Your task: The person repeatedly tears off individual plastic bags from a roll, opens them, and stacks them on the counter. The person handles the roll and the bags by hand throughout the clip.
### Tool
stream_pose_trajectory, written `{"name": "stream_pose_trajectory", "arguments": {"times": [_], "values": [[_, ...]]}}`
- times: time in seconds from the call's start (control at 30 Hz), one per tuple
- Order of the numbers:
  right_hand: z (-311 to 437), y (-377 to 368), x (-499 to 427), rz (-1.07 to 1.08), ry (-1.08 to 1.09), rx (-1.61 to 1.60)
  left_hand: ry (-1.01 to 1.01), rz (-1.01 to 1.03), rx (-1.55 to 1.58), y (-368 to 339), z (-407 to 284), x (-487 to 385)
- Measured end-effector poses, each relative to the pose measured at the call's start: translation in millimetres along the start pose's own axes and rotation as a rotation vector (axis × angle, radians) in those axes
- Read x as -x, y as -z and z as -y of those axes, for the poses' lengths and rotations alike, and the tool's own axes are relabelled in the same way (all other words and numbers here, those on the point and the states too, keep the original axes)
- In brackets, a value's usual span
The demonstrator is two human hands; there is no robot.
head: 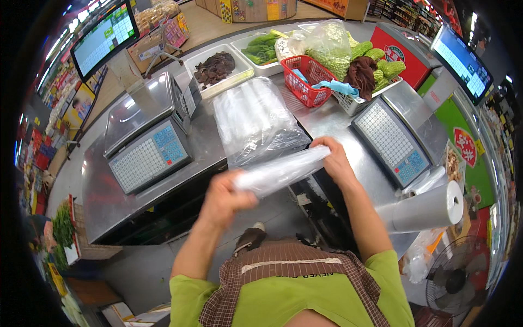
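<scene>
A roll of clear plastic bags (282,171) is stretched between my two hands in front of my apron. My left hand (226,198) grips its left end and looks blurred. Around the right end my right hand (333,157) is closed. Just beyond the roll, a clear plastic bag packed with similar rolls (259,116) lies on the steel counter (208,133), its loose film reaching the front edge. A larger roll of plastic film (425,206) lies on its side at the right, close to my right forearm.
Label scales with keypads stand left (147,155) and right (392,143). Behind are a white tray of dark fungus (204,88), a tray of green peppers (261,69), a red basket (306,92) and bitter melons (390,69). A fan (455,280) stands lower right.
</scene>
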State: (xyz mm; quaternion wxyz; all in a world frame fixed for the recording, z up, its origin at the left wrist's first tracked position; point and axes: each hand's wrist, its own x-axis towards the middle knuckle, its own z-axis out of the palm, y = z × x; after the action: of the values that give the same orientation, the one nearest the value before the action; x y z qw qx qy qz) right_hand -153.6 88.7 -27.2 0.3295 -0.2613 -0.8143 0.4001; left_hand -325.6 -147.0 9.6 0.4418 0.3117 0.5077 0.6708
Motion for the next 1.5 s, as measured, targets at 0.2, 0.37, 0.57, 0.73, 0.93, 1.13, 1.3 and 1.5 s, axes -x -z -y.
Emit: {"name": "stream_pose_trajectory", "arguments": {"times": [0.2, 0.37, 0.57, 0.73, 0.93, 1.13, 1.3, 1.5], "values": [[38.8, 3.3, 49.0, 0.567, -0.455, -1.184, -0.353, -0.589, -0.832, 59.4, -5.5, -35.9], [-11.4, 32.1, 75.1, 0.302, -0.662, -1.494, -0.032, 0.29, 0.403, 28.4, 12.4, 4.4], [-40.3, 54.2, 126.3, 0.677, -0.657, -1.248, -0.108, -0.213, -0.135, 22.5, 1.1, -2.2], [-10.3, 49.9, 98.9, 0.321, -0.545, -0.523, -0.139, 0.043, -0.41, -31.1, 18.6, -13.0], [25.7, 15.2, 76.2, 0.901, -0.617, -0.69, 0.051, 0.09, -0.19, -68.6, 41.4, -25.9], [25.2, 0.1, 124.7, 0.795, -0.307, -0.066, 0.085, -0.332, 0.046, 28.6, 51.6, -40.2], [5.1, 3.3, 141.6, 0.867, -0.269, -0.05, 0.214, -0.297, 0.041, 65.2, 58.9, -36.2], [-17.3, -0.1, 140.0, 0.696, -0.595, 0.034, 0.026, -0.545, -0.568, 71.0, 47.4, -37.1]]}}
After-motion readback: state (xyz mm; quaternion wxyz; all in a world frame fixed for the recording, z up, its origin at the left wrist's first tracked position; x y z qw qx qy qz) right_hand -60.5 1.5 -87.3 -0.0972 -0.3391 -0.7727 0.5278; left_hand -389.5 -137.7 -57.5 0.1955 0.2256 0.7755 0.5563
